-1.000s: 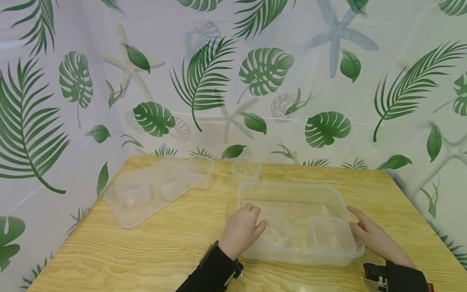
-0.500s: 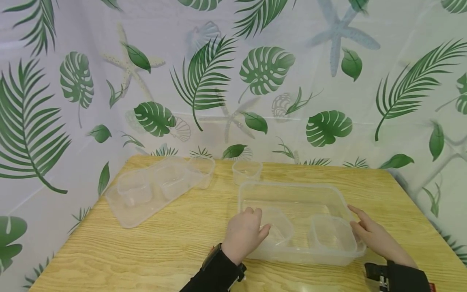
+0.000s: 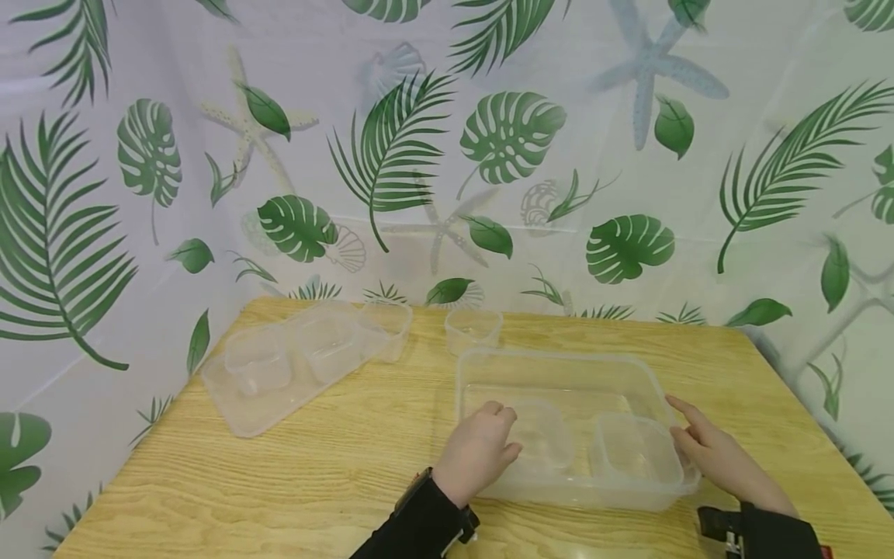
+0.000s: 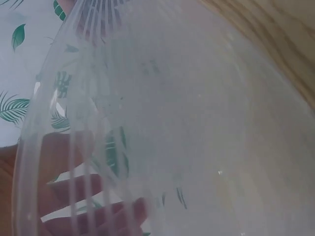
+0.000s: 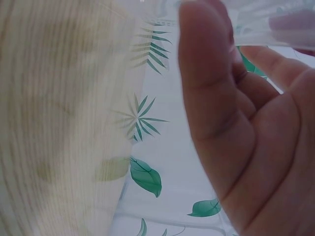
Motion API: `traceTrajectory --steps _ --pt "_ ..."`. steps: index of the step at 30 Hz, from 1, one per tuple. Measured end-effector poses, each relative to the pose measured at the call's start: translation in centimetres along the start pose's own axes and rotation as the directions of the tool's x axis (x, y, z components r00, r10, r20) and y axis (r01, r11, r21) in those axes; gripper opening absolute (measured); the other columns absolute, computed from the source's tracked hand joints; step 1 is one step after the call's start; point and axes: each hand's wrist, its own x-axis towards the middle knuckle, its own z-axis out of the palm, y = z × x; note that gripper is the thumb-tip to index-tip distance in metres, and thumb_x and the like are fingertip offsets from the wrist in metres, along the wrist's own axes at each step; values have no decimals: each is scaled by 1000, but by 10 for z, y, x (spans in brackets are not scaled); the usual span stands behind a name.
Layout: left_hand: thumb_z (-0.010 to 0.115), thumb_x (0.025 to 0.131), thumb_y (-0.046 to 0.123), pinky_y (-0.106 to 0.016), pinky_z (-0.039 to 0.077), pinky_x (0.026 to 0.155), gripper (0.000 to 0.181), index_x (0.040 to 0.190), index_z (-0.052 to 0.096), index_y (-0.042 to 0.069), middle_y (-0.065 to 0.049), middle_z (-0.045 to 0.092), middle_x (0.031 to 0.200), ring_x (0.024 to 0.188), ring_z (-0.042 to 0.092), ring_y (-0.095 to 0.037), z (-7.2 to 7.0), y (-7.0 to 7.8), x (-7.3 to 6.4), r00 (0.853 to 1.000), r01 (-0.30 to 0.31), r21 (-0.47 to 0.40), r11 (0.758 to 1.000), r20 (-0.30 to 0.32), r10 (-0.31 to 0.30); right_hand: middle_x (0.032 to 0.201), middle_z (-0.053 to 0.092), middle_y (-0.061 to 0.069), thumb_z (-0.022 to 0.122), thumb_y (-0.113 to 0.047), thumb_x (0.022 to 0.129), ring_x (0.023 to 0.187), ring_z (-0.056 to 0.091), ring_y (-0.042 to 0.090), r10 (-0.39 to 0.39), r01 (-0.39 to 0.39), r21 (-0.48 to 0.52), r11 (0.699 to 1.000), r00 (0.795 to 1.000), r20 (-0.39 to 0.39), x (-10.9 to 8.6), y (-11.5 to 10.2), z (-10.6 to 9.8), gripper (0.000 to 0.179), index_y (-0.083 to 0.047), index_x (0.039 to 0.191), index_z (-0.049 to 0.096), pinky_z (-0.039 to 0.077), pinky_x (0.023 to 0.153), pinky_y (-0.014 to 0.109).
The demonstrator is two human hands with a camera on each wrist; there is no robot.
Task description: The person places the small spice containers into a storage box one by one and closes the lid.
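We are finding the left small container (image 3: 548,431) sitting inside the large container (image 3: 559,366), toward its near left, beside the left hand (image 3: 476,450); whether those fingers are pinching its wall, we are unable to tell. The right hand (image 3: 722,458) is holding the large container's right end by the wall. We are judging the small piece to be light, fairly stiff and probably slippery, and are favouring a thumb-and-finger hold on its rim. The large container is also holding the right small container (image 3: 639,450), set apart from the left one. Far left, a clear sheet (image 3: 251,415) is lying on the table (image 3: 279,481), one cup (image 3: 257,365) and a second cup (image 3: 327,349) appearing on or under it.
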Motion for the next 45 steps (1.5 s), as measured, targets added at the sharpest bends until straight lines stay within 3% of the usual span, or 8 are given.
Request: traceTrajectory --steps 5,14,20,26,34,45 --pt "69 78 19 -14 46 67 30 103 61 4 -7 58 101 85 59 -12 7 6 4 1000 3 -42 999 20 -2 78 51 10 32 -33 97 62 45 17 7 -7 9 1000 1000 3 0 1 0 61 0 141 4 34 51 31" --pt "66 81 21 -14 45 68 33 107 58 3 -7 59 100 84 59 -11 11 16 6 998 -18 -127 992 60 26 74 49 8 32 -33 97 56 41 16 15 -16 19 1000 1000 5 1 0 1 61 -1 141 4 33 49 30" --pt "63 83 24 -14 45 72 34 109 57 3 -7 60 103 90 58 -11 12 16 5 994 -86 -120 989 63 94 73 46 9 32 -30 98 54 37 16 22 -22 12 1000 1000 0 0 -2 1 58 -2 141 5 32 48 31" --pt "62 84 22 -13 44 70 32 109 57 3 -6 60 102 88 58 -9 13 15 6 989 -120 -132 984 75 130 82 50 11 33 -28 98 62 42 18 16 -17 -12 1000 1000 -16 0 -2 1 58 0 141 6 32 51 31" --pt "61 85 22 -12 43 68 30 108 58 3 -5 60 102 86 57 -8 14 14 5 988 -121 -154 981 79 134 96 53 16 33 -30 97 76 49 20 32 -33 -37 999 999 -19 0 1 2 59 0 141 6 35 56 32" --pt "62 84 24 -11 43 65 30 106 58 3 -4 60 99 83 58 -7 14 14 5 987 -148 -120 982 52 155 95 52 16 33 -31 97 78 51 21 45 -45 -17 999 999 -2 1 2 0 60 -1 141 5 37 58 32"
